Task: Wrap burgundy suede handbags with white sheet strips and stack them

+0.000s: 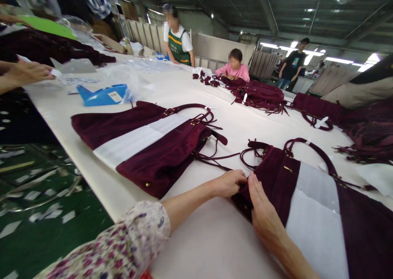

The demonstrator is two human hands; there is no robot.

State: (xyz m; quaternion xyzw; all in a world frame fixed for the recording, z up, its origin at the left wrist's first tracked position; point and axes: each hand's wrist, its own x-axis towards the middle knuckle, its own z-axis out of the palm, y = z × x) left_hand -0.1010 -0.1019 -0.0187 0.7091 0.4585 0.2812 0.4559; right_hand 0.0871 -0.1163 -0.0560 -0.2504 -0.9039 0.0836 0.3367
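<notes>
A maroon handbag (276, 168) with a white paper band (316, 213) round it lies on the table at the right. My left hand (231, 183) has its fingers curled and pinched on the near side edge of this bag. Against the same side rests my right hand (260, 197), its fingers stretched out and flat, close to the left fingertips. A second maroon handbag (166, 164), also wrapped in a white band (138, 141), lies left of my hands. Thin maroon straps (217, 160) trail between the two bags.
A blue tape dispenser (102, 95) stands beyond the left bag, near clear plastic. Maroon bags (258, 94) are heaped farther back and at the right. At the left edge is another person's hand (29, 72). People (178, 41) are around the far side. Paper scraps litter the green floor.
</notes>
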